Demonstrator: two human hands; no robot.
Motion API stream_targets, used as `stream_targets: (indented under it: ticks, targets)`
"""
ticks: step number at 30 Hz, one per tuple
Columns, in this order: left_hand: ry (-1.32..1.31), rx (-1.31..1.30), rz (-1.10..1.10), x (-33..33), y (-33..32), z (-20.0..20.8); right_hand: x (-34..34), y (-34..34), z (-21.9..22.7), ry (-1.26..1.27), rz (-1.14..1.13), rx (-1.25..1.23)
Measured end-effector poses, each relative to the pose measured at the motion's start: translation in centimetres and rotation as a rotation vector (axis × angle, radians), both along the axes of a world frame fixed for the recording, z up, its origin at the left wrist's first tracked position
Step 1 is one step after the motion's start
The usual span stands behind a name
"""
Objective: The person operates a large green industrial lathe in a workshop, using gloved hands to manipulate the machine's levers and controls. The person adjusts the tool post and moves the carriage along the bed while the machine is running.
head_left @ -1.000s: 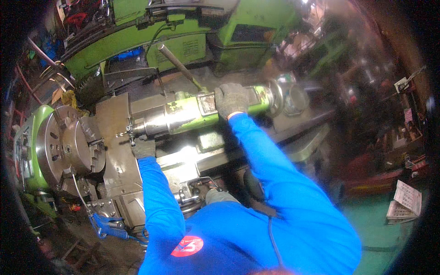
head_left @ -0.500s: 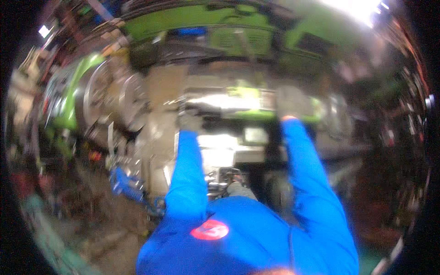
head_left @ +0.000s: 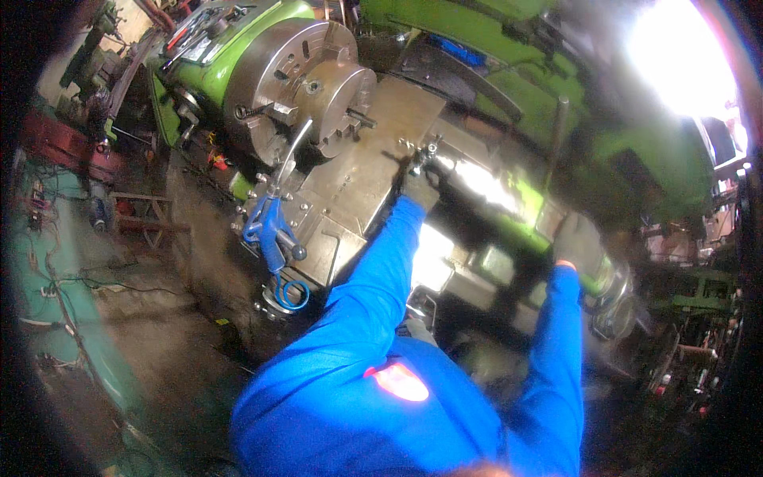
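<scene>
My left hand (head_left: 421, 189), in a dark grey glove, is by the front end of the shiny tailstock quill (head_left: 481, 181). Small metal parts (head_left: 430, 151) show just beyond it; its fingers are too dark and blurred to make out. Over the green tailstock (head_left: 520, 199) of a large lathe lies my right hand (head_left: 579, 240), gloved in grey, towards the handwheel end (head_left: 616, 306). Its separate fingers do not show. To the left, apart from both hands, the big steel chuck (head_left: 310, 91) holds a smaller round jawed piece (head_left: 338, 107).
A blue air gun (head_left: 270, 230) with a coiled hose stands at the carriage's near left corner. On the flat carriage plate (head_left: 342, 187) lies a hex key (head_left: 335, 256). Tools (head_left: 203, 40) lie atop the green headstock. Green machine panels (head_left: 509, 75) rise behind.
My view has turned, so the lathe now runs slantwise, and the picture is sharper. Both hands remain at the tailstock, the left at its front end and the right farther back.
</scene>
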State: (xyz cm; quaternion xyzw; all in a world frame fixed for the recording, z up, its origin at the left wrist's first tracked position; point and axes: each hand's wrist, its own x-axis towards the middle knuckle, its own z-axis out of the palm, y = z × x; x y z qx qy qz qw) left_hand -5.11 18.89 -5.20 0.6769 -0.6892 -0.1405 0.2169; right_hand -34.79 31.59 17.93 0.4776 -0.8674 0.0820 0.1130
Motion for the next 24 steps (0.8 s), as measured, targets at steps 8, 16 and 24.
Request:
stream_targets:
  ticks: [8,16,24]
  targets:
    - [0.235,0.066,0.006,2.3,-0.5,-0.5,1.4,-0.4,0.3,0.013,0.086,-0.077]
    - [0.444,-0.023,0.03,-1.0,-1.9,-6.0,0.5,0.6,1.0,0.049,-0.007,0.016]
    - [-0.168,0.074,-0.124,-0.5,-0.3,-0.1,-0.7,0.7,-0.2,0.08,-0.01,0.032]
